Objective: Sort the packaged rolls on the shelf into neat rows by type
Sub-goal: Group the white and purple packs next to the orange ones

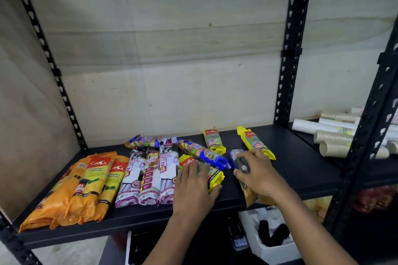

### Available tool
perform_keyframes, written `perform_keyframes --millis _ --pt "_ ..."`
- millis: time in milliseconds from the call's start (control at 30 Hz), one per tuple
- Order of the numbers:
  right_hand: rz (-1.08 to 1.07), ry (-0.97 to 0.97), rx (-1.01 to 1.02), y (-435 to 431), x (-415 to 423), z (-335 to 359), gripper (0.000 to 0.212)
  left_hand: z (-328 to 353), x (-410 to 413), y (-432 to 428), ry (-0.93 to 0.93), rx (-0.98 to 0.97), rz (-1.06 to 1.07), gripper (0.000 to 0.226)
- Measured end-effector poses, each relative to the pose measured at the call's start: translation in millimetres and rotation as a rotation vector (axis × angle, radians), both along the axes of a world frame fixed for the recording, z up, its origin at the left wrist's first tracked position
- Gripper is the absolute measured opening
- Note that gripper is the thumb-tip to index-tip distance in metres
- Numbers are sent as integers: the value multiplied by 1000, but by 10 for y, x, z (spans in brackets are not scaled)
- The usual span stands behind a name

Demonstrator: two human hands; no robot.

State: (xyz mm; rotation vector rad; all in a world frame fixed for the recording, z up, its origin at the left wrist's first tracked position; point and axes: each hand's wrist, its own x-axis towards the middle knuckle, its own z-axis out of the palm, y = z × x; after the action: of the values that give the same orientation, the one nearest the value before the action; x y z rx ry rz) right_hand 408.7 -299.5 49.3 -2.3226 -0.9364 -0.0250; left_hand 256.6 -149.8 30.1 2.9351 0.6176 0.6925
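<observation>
Since white rolls (148,178) form row, left hand (193,191) curls fingers (193,168) round yellow roll (214,178) just right of them, likely next row; right hand (259,173) clutches blue roll (236,157).

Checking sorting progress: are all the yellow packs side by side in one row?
No: one yellow pack lies under the left hand in front; a second pack and a third pack sit apart farther back.

The left hand (193,189) covers the middle of the yellow roll (215,177); the right hand (258,170) hides most of a blurred blue-ended roll (235,156).
</observation>
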Motion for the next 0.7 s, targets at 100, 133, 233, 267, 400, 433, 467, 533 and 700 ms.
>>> perform_keyframes --millis 100,133,233,267,400,433,467,533,700 --pt "-23 -3 62 -3 -10 -96 46 -61 14 18 -23 8 0 59" --pt "-29 -2 89 -2 -15 -118 46 -77 12 20 -28 15 2 58" --pt "-36 -6 157 1 -22 -173 43 -104 27 28 -57 19 8 54" --pt "-37 -6 170 -1 -23 -185 43 -104 29 25 -69 17 5 52" --pt "-41 -4 195 -3 -20 -190 42 -94 15 5 -117 37 -21 51" --pt "-41 -7 191 -5 -22 -187 42 -94 0 -8 -147 41 -29 50" --pt "-41 -11 184 -9 -25 -185 42 -95 -18 -27 -181 31 -40 48" --pt "-41 -6 169 -7 -29 -176 43 -111 -61 -46 -227 -11 -41 43" --pt "-39 71 212 -58 -58 -121 42 -46 -163 -157 -335 -116 -34 41"
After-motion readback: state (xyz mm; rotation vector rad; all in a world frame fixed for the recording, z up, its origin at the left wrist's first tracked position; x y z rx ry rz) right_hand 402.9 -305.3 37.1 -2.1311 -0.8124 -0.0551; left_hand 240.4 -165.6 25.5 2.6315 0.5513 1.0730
